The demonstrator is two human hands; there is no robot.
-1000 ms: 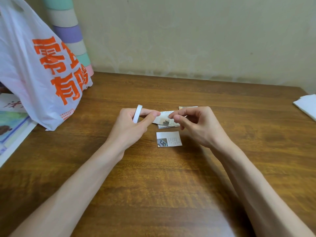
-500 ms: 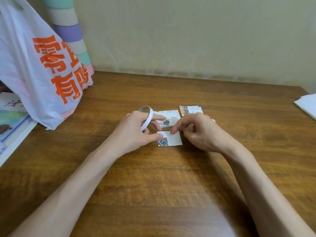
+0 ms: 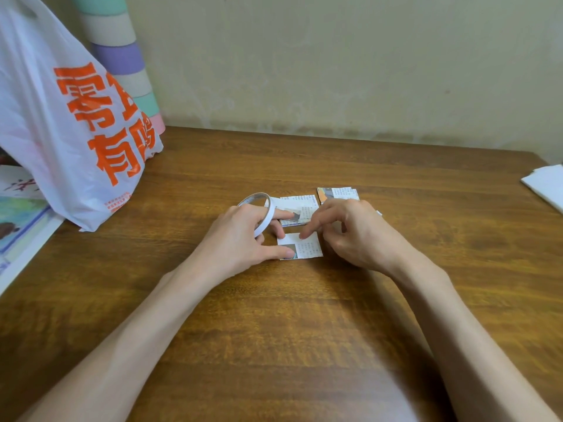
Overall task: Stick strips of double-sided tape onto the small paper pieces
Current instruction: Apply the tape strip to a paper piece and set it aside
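Three lots of small paper pieces lie mid-worktop [image 3: 304, 330]: a single printed piece [image 3: 307, 249] nearest the person, a small stack [image 3: 300, 205] at its 12 o'clock, and another few [image 3: 338, 193] at its 1 o'clock. Both hands meet over the single piece. The left hand [image 3: 240, 239] has the roll of double-sided tape [image 3: 265, 219] threaded over its fingers and pins the piece's 8 o'clock corner with the thumb. The right hand [image 3: 356, 236] sets its index fingertip on the upper edge with the other fingers curled; whether they pinch a strip I cannot tell, and no laid strip is clearly visible. The piece looks thin, light and limp, so it would probably slide or lift with the sticky tape unless held flat at a corner. The tape is best handled by its free end, and the roll by its inner ring. A white plastic bag with orange characters [image 3: 61, 132] stands at 10 o'clock, and white sheets [image 3: 545, 184] lie at 2 o'clock.
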